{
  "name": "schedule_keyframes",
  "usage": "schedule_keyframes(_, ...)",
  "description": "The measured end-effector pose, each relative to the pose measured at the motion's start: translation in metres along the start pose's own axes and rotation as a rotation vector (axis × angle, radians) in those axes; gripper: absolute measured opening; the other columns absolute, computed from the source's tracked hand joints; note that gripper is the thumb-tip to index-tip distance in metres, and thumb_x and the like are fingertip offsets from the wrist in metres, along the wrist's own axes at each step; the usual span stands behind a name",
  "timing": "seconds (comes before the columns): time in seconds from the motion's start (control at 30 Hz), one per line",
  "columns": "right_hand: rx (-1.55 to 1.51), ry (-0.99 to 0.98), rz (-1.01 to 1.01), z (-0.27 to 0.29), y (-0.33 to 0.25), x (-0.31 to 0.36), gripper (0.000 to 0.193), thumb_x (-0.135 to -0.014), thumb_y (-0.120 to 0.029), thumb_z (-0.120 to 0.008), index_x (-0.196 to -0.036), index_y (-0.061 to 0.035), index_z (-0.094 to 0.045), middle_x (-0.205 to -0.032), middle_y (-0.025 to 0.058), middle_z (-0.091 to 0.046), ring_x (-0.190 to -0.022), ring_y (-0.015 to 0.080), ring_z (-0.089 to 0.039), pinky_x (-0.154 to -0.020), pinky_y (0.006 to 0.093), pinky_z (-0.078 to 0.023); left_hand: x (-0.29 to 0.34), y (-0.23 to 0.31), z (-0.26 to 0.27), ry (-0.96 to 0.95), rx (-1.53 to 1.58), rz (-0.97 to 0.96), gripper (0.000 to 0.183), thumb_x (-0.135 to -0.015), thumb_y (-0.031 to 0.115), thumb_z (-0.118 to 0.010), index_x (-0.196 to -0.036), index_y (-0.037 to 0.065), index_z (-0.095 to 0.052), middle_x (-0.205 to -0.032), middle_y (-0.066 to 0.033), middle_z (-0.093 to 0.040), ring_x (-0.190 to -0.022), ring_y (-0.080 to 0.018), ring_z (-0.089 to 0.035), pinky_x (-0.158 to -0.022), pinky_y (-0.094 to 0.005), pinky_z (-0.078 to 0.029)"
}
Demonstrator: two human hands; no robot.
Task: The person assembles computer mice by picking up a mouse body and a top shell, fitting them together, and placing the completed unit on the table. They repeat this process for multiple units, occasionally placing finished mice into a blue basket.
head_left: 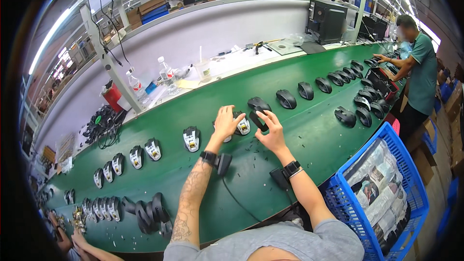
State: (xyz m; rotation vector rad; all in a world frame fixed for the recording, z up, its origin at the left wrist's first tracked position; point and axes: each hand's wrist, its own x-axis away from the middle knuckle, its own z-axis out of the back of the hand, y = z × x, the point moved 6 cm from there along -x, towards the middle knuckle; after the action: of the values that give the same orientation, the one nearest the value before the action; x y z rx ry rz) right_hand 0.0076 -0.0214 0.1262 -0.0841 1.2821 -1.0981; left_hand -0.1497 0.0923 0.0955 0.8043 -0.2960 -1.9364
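Note:
My right hand (272, 134) pinches a black curved mouse shell (258, 121) between thumb and fingers, just above the green bench. My left hand (225, 123) is beside it with the fingers stretched out and apart. Its thumb reaches to the top of an opened computer mouse (242, 125) with a silver-white inside. Part of another opened mouse (227, 138) shows under the left palm, mostly hidden. Just beyond my hands rests a black mouse (258, 104) with its cover on. To the left stands one more opened mouse (191, 138).
Covered mice (286, 99) run up the bench to the right, opened ones (152, 149) to the left. Black shells (145, 216) lie lower left. A blue basket (340, 191) stands at my right. One co-worker (419, 70) works far right; another person's hands (79, 239) are lower left.

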Motion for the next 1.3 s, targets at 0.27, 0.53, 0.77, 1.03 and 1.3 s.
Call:
schedule_keyframes(0.27,0.043,0.038,-0.051,0.004,0.016,0.005,0.045,-0.065,-0.005,-0.063,-0.109,-0.0101,-0.061,-0.117,0.0178,-0.050,-0.101,0.0326,-0.056,-0.084,0.0362,-0.048,-0.024,-0.034,-0.031,-0.361,-0.394,0.091,0.097,-0.060,0.062,-0.068,-0.126,-0.003,-0.041,-0.132,-0.0272,-0.033,-0.133,-0.0413,-0.002,-0.107,-0.0502,-0.002)
schedule_keyframes(0.53,0.262,0.028,0.108,0.005,0.016,0.007,0.048,-0.064,-0.005,-0.062,-0.112,-0.0063,-0.059,-0.119,0.0185,-0.053,-0.101,0.0331,-0.054,-0.090,0.0369,-0.045,0.001,-0.002,-0.016,-0.048,0.546,0.173,0.068,-0.052,0.015,-0.084,-0.105,0.000,-0.044,-0.097,-0.0137,-0.059,-0.086,-0.0268,-0.061,-0.077,-0.0352,-0.050)
schedule_keyframes(0.77,-0.050,0.033,0.013,0.005,-0.008,0.004,0.054,-0.062,-0.008,-0.065,-0.114,0.0009,-0.054,-0.106,0.0172,-0.059,-0.091,0.0303,-0.058,-0.081,0.0356,-0.047,0.036,-0.020,-0.031,-0.205,1.244,0.505,0.032,-0.082,0.023,-0.062,-0.108,0.008,-0.050,-0.101,-0.0067,-0.060,-0.087,-0.0165,-0.060,-0.076,-0.0335,-0.049)
schedule_keyframes(1.03,-0.102,-0.009,-0.008,-0.017,-0.015,0.015,0.048,-0.060,-0.013,-0.073,-0.104,-0.0002,-0.059,-0.100,0.0139,-0.058,-0.091,0.0281,-0.057,-0.082,0.0352,-0.047,0.058,-0.004,-0.042,-0.080,1.383,0.445,0.033,-0.091,0.039,-0.047,-0.114,0.015,-0.039,-0.101,-0.0008,-0.051,-0.090,-0.0107,-0.053,-0.069,-0.0265,-0.045)
schedule_keyframes(1.3,-0.064,-0.075,-0.002,-0.015,-0.010,0.012,0.049,-0.060,-0.014,-0.075,-0.106,-0.0062,-0.062,-0.107,0.0113,-0.053,-0.095,0.0267,-0.055,-0.082,0.0361,-0.046,0.063,0.014,-0.030,0.042,1.180,0.320,0.057,-0.074,0.004,-0.070,-0.117,0.009,-0.032,-0.101,-0.0075,-0.052,-0.089,-0.0163,-0.057,-0.070,-0.0270,-0.049)
